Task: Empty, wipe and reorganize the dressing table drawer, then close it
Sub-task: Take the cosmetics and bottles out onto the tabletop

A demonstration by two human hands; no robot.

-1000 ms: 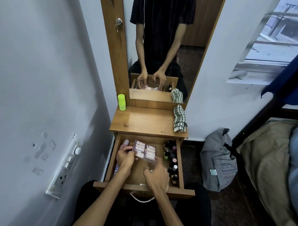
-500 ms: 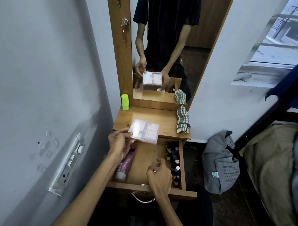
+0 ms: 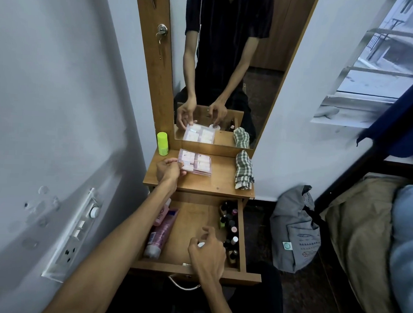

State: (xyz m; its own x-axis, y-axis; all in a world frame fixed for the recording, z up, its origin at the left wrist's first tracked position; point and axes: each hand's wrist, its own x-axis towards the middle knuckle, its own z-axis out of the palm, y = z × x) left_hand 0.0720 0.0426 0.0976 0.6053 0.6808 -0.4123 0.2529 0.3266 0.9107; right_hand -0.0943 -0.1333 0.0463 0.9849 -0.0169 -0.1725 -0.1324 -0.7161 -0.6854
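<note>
Clear plastic box [image 3: 195, 162] is being set on the tabletop [image 3: 214, 182] by left hand [image 3: 168, 171] fingers gripping its edge, freeing the open drawer [image 3: 191, 228] for wiping, while something small and white is being pinched by the right hand [image 3: 208, 251] inside it.

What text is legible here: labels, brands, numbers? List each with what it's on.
None can be read.
Pink tube in the drawer: printed label, too blurred.
Clear case in the left hand: pale labels inside, too small.
Grey bag on the floor: round teal badge and line drawings, no readable words.
Small bottles: no legible labels.
</note>
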